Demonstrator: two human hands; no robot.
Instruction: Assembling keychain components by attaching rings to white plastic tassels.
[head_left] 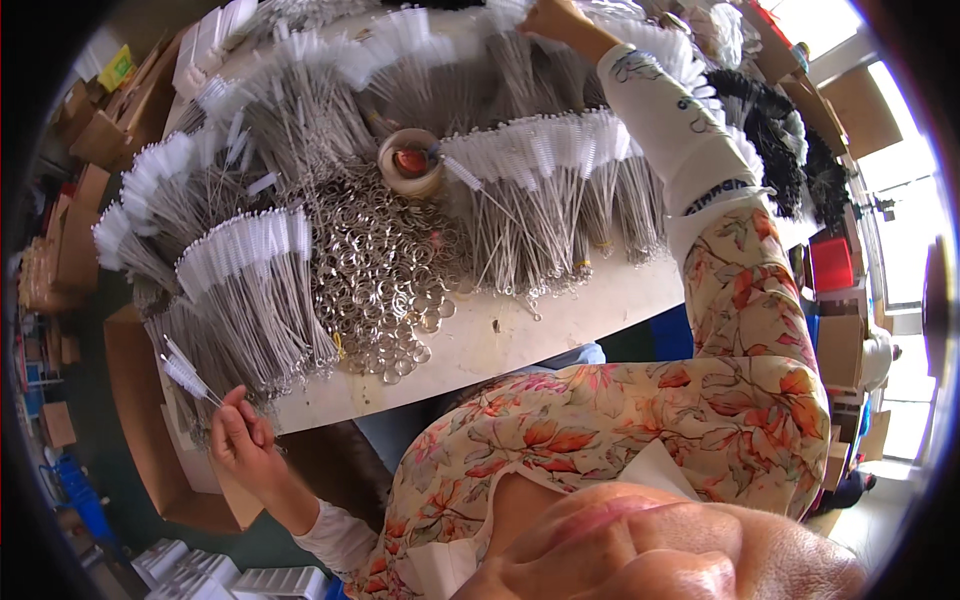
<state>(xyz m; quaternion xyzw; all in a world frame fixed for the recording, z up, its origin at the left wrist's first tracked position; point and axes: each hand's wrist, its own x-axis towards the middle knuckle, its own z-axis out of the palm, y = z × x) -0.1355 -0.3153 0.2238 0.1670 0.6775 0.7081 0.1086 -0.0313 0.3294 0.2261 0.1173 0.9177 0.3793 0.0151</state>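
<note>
My left hand [240,445] is at the table's near left corner, fingers closed on the thin stems of white-bristled wire brushes [185,375], bristle ends up and to the left. How many it holds I cannot tell. Beside it stands a dense bundle of similar brushes [250,245]. My right arm stretches to the far side, where my right hand [562,22] is partly cut off by the top edge. Its fingers look curled, close to brushes [515,60] there; what they hold, if anything, is hidden. A heap of metal rings [385,265] lies mid-table.
A tape roll [408,178] with something red inside sits behind the rings. More brush bundles [545,165] stand to the right on the pale table [480,345]. An open cardboard box [145,400] is below the left edge. Black bristly bundles [765,125] lie far right.
</note>
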